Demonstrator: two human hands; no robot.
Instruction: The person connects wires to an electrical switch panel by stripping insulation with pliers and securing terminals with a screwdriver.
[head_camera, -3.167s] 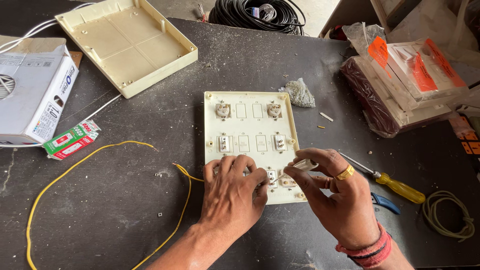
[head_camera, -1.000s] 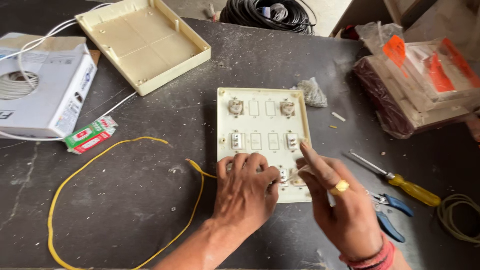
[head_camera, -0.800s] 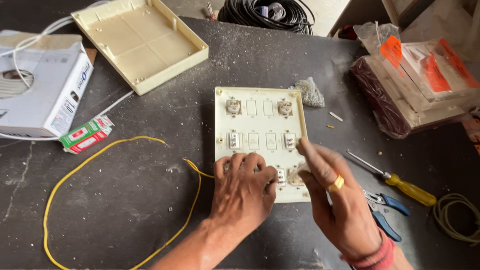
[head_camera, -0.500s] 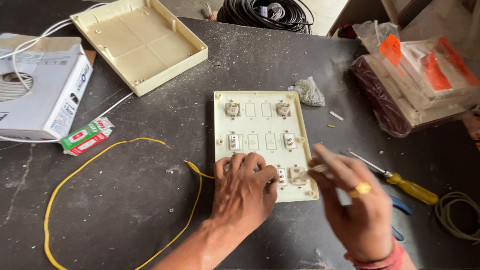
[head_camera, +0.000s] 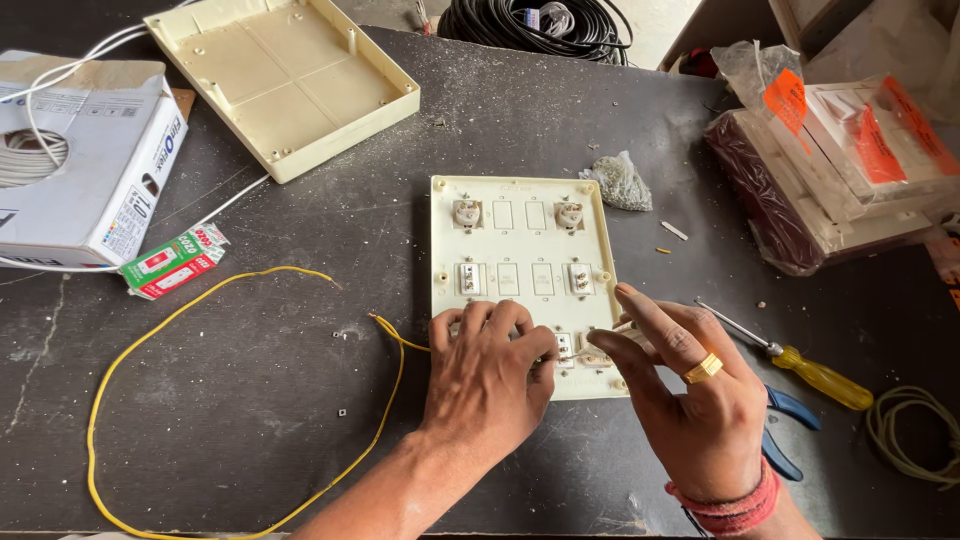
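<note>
Far left we note a white box (head_camera: 85, 160) with a coil of white wire showing through its opening, and just beside it a small red and green packet (head_camera: 172, 262). Behind these lies a cream tray (head_camera: 285, 85), hollow side up.

A yellow wire (head_camera: 225, 395) loops over the dark table (head_camera: 250, 440) and runs right, its end passing under our left hand (head_camera: 487, 385). That hand lies palm down on the lower left corner of the cream switch plate (head_camera: 520, 245), fingers slightly curled and close together, tips pressed on the plate near its bottom row of fittings.

The plate lies flat, back side up, mid-table, its lower edge between both hands.

Our right hand (head_camera: 695, 400), with a gold ring, sits at the plate's lower right corner. Thumb and forefinger pinch a short pale piece at the bottom row; what it is we cannot tell. The other fingers stay loosely together.

Just right of that hand: a screwdriver (head_camera: 800, 365) with a yellow handle, and blue-handled pliers (head_camera: 790, 435) partly hidden by the wrist. A small bag of screws (head_camera: 622, 183) lies off the plate's upper right corner. Far right are plastic-wrapped packs (head_camera: 840, 170); a black cable coil (head_camera: 535, 25) sits at the back.
</note>
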